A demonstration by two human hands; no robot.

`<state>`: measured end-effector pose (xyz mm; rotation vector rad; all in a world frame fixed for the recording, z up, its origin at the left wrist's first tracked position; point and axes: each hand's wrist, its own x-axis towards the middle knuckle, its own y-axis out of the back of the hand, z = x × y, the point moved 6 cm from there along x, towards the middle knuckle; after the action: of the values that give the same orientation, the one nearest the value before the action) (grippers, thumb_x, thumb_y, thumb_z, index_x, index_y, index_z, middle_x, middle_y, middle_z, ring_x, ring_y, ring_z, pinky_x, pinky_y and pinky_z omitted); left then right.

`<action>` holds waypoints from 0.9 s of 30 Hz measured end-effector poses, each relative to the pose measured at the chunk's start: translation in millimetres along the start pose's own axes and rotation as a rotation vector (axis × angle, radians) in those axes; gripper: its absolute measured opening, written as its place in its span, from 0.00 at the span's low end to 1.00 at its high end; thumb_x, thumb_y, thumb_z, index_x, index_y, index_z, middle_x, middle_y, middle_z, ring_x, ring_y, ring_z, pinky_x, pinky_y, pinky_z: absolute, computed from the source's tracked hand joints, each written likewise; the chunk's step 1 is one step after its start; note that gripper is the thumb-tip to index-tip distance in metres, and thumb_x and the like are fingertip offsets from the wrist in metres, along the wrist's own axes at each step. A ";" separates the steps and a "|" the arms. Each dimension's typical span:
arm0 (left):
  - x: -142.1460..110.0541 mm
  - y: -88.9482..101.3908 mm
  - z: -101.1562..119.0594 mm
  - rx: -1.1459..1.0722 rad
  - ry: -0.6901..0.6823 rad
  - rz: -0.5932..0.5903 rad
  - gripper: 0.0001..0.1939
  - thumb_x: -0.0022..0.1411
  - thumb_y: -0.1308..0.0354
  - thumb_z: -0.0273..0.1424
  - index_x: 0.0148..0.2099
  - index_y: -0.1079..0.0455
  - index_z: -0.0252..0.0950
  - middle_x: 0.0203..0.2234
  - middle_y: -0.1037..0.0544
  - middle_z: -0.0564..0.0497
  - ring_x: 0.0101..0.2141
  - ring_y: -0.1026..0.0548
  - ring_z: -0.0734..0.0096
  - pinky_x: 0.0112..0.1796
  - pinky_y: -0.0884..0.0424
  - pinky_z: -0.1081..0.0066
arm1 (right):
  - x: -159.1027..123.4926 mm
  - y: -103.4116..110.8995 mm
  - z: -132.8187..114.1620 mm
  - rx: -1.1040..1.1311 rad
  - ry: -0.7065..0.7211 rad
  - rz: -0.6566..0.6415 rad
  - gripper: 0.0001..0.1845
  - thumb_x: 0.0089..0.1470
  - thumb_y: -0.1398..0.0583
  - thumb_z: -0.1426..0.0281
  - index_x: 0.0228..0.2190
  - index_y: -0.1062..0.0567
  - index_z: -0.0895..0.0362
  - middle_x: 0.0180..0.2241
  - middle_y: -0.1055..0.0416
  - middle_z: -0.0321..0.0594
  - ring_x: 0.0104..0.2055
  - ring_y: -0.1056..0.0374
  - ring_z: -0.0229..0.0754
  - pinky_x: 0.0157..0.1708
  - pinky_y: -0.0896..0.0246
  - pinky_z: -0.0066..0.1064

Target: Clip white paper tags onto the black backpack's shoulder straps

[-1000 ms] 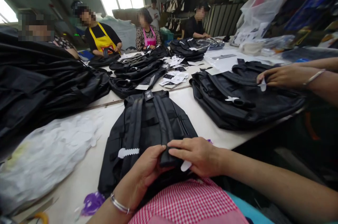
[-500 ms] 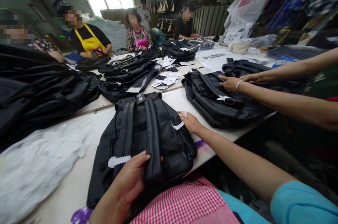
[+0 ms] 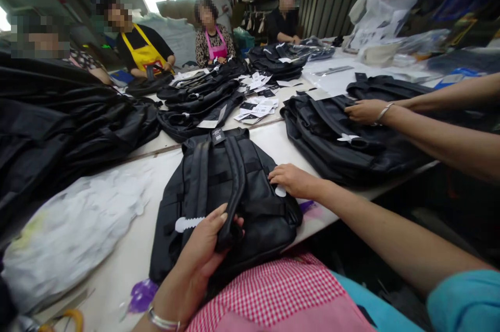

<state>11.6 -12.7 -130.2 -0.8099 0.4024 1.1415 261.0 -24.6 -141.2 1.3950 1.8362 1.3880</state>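
Observation:
A black backpack [image 3: 258,217] lies before me on the table, its shoulder straps facing up. My left hand [image 3: 207,241] is closed around the lower end of one shoulder strap [image 3: 234,181], lifting it a little. On the other strap is a white strip with a toothed edge [image 3: 187,224]. My right hand [image 3: 292,180] is at the pack's right edge, fingers pinched together over a second white strip [image 3: 280,191]; only its rounded end shows under the fingers. A dark hang tag [image 3: 217,137] is at the top of the pack.
A clear bag of white strips [image 3: 78,228] lies at left, near yellow-handled scissors [image 3: 70,316]. More black backpacks [image 3: 324,134] are stacked around, one pile under a co-worker's hands [image 3: 367,111]. Paper tags [image 3: 258,108] lie mid-table. Several people sit across.
My left hand has raised the strap's lower end, which now bends upward. My right hand has closed over the white strip, hiding its toothed part. The view has shifted slightly.

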 end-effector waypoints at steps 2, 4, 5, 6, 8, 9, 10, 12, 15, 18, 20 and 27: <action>-0.6 0.8 1.9 -0.051 -0.017 -0.002 0.17 0.60 0.44 0.21 0.53 0.34 0.32 0.28 0.23 0.47 0.27 0.23 0.68 0.30 0.22 0.66 | -8.1 -3.3 4.2 0.085 -0.018 0.057 0.14 0.56 0.44 0.75 0.38 0.20 0.55 0.47 0.26 0.46 0.50 0.32 0.47 0.54 0.41 0.45; 0.2 1.1 2.2 -0.095 -0.033 -0.012 0.18 0.62 0.45 0.21 0.55 0.36 0.32 0.29 0.23 0.46 0.27 0.23 0.69 0.28 0.23 0.67 | -20.8 -5.7 6.4 0.194 -0.033 0.102 0.14 0.59 0.45 0.72 0.41 0.21 0.54 0.49 0.28 0.47 0.52 0.34 0.47 0.54 0.40 0.44; 1.0 1.0 1.4 -0.113 -0.032 -0.014 0.18 0.63 0.46 0.21 0.55 0.37 0.32 0.30 0.22 0.45 0.26 0.23 0.69 0.28 0.23 0.67 | -27.7 -6.5 7.2 0.237 -0.042 0.122 0.14 0.59 0.45 0.71 0.43 0.22 0.54 0.50 0.29 0.48 0.53 0.35 0.47 0.55 0.40 0.44; 1.9 0.5 0.1 -0.125 -0.025 -0.019 0.18 0.63 0.46 0.21 0.56 0.37 0.32 0.32 0.22 0.44 0.26 0.23 0.70 0.27 0.23 0.68 | -34.1 -6.7 8.4 0.260 -0.058 0.142 0.14 0.60 0.45 0.70 0.44 0.23 0.54 0.51 0.30 0.48 0.54 0.36 0.47 0.55 0.41 0.44; 4.0 -1.3 -3.2 -0.135 -0.003 -0.027 0.18 0.64 0.47 0.22 0.56 0.37 0.31 0.33 0.22 0.43 0.24 0.24 0.73 0.25 0.23 0.69 | -44.1 -5.7 11.2 0.253 -0.112 0.179 0.12 0.59 0.44 0.69 0.43 0.24 0.55 0.51 0.31 0.49 0.55 0.36 0.48 0.56 0.42 0.45; 5.1 -2.2 -4.9 -0.135 0.008 -0.030 0.17 0.64 0.47 0.22 0.56 0.37 0.30 0.33 0.22 0.42 0.23 0.24 0.73 0.25 0.23 0.70 | -47.0 -4.2 12.2 0.236 -0.145 0.190 0.10 0.58 0.43 0.69 0.40 0.24 0.55 0.50 0.30 0.49 0.54 0.36 0.49 0.55 0.42 0.45; 6.1 -3.2 -6.2 -0.135 0.012 -0.032 0.17 0.64 0.47 0.22 0.56 0.37 0.30 0.33 0.22 0.42 0.23 0.25 0.74 0.25 0.23 0.70 | -48.4 -1.9 12.2 0.215 -0.175 0.193 0.07 0.57 0.42 0.68 0.36 0.24 0.56 0.49 0.29 0.49 0.53 0.35 0.49 0.54 0.42 0.45; 8.0 -4.6 -7.6 -0.133 0.008 -0.034 0.17 0.64 0.46 0.22 0.55 0.37 0.30 0.33 0.22 0.43 0.23 0.25 0.75 0.27 0.23 0.70 | -47.0 6.1 8.4 0.176 -0.240 0.200 0.07 0.57 0.41 0.66 0.30 0.27 0.56 0.44 0.27 0.48 0.49 0.33 0.50 0.53 0.41 0.45; 9.1 -5.1 -7.6 -0.128 -0.016 -0.014 0.17 0.64 0.46 0.22 0.55 0.36 0.30 0.32 0.22 0.43 0.24 0.24 0.75 0.29 0.23 0.70 | -40.2 25.1 -7.5 0.246 -0.391 0.273 0.10 0.60 0.43 0.63 0.32 0.29 0.56 0.33 0.25 0.43 0.37 0.29 0.45 0.44 0.36 0.40; 8.0 -6.2 -5.7 -0.106 -0.051 0.012 0.18 0.63 0.46 0.21 0.56 0.37 0.29 0.31 0.22 0.44 0.24 0.24 0.74 0.29 0.23 0.69 | -32.6 34.5 -36.9 0.447 -0.523 0.311 0.13 0.63 0.47 0.63 0.45 0.30 0.55 0.25 0.28 0.34 0.23 0.32 0.37 0.29 0.36 0.30; 6.1 -9.4 -3.6 -0.082 -0.077 0.011 0.20 0.63 0.46 0.20 0.57 0.38 0.29 0.31 0.22 0.44 0.24 0.24 0.73 0.29 0.22 0.69 | -26.5 33.3 -63.3 0.510 -0.514 0.273 0.15 0.62 0.49 0.68 0.49 0.30 0.54 0.26 0.27 0.33 0.23 0.32 0.36 0.29 0.36 0.28; 1.5 -22.2 2.5 0.074 -0.172 0.055 0.22 0.61 0.44 0.21 0.57 0.36 0.33 0.30 0.20 0.45 0.27 0.21 0.66 0.27 0.23 0.71 | -6.1 5.1 -118.7 0.628 -0.513 -0.090 0.16 0.56 0.43 0.59 0.29 0.22 0.56 0.27 0.27 0.37 0.30 0.31 0.39 0.30 0.38 0.28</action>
<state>32.2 -13.9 -121.5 -0.6339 0.3234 1.2302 170.2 -82.7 -91.1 1.7209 2.0006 0.3357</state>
